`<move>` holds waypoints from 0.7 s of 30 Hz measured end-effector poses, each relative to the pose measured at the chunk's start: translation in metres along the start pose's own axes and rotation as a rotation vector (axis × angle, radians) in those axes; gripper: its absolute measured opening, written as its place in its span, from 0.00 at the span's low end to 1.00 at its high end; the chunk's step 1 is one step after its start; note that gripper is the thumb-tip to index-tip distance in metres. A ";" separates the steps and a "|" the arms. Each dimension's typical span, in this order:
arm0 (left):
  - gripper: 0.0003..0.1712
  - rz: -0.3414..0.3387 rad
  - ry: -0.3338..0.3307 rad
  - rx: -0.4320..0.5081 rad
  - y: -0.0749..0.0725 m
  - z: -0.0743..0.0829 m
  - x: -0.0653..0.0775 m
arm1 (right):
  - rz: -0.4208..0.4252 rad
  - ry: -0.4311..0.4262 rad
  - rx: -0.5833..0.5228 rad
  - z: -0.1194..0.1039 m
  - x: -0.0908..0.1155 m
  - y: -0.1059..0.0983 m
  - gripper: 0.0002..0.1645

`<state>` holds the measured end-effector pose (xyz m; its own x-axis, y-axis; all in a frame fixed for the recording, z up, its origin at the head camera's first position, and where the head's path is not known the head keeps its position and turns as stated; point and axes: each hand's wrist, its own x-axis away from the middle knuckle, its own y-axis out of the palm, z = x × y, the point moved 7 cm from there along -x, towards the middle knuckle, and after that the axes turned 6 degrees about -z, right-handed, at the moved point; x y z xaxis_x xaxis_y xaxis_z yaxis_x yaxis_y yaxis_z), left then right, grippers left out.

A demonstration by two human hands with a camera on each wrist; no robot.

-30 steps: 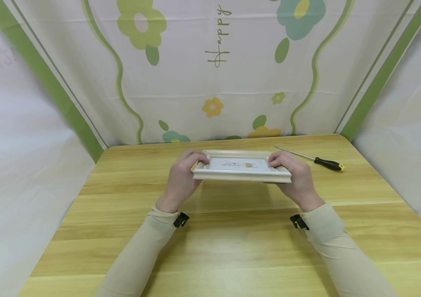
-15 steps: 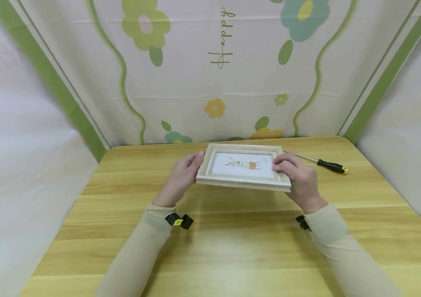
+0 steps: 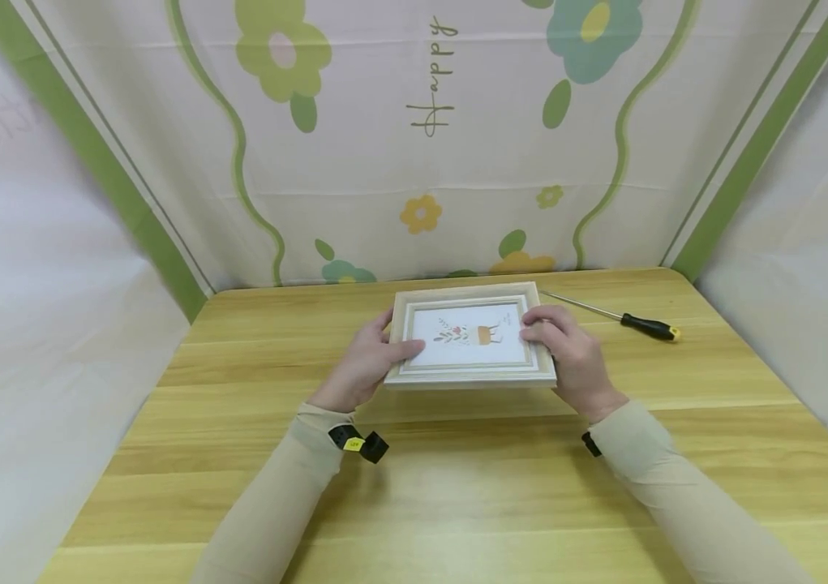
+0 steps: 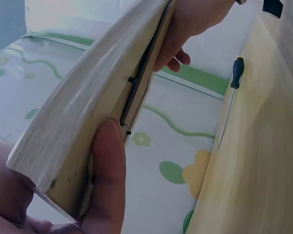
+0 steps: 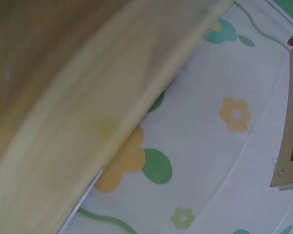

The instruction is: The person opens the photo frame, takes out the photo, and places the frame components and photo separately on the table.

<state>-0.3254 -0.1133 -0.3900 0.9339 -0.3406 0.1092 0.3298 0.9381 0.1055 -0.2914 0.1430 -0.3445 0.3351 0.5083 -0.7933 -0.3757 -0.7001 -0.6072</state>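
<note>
A whitewashed wooden picture frame [image 3: 472, 375] is held up over the table, its front tilted toward the head camera. The print inside shows a small plant-like drawing and an orange shape. My left hand [image 3: 366, 365] grips the left side, thumb across the front onto the print. On the opposite side my right hand [image 3: 570, 349] pinches the border, thumb and forefinger at the print's edge. The left wrist view gives the picture frame [image 4: 88, 97] edge-on, with small dark clips along its back. Only a corner of the picture frame [image 5: 286, 161] enters the right wrist view.
A screwdriver [image 3: 649, 327] with a black and yellow handle lies at the table's back right, shaft pointing left. The wood-grain table [image 3: 443, 503] ends at a flower-printed cloth [image 3: 355, 162] behind. White cloth hangs at both sides.
The picture frame has tipped up so its front faces the head camera more, and has shifted slightly left. My left thumb has moved from the edge onto the front.
</note>
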 end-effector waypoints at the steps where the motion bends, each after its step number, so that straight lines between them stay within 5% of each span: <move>1: 0.48 0.020 0.001 0.000 -0.002 0.000 0.000 | -0.024 0.034 -0.041 0.002 0.001 0.003 0.28; 7: 0.48 0.074 0.011 -0.015 -0.013 -0.002 -0.002 | -0.183 0.291 -0.616 0.017 0.005 0.023 0.46; 13: 0.49 0.087 0.013 0.009 -0.020 -0.008 -0.005 | -0.166 0.404 -1.203 0.014 0.004 0.026 0.56; 16: 0.50 0.083 0.032 -0.014 -0.018 -0.006 -0.004 | -0.091 0.536 -1.250 0.019 0.004 0.027 0.50; 21: 0.51 0.074 0.052 -0.082 -0.016 -0.004 -0.004 | -0.079 0.894 -0.996 0.034 0.010 0.036 0.42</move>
<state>-0.3340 -0.1270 -0.3957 0.9613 -0.2686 0.0620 0.2680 0.9633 0.0175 -0.3309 0.1396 -0.3760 0.9162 0.3316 -0.2252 0.3275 -0.9432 -0.0561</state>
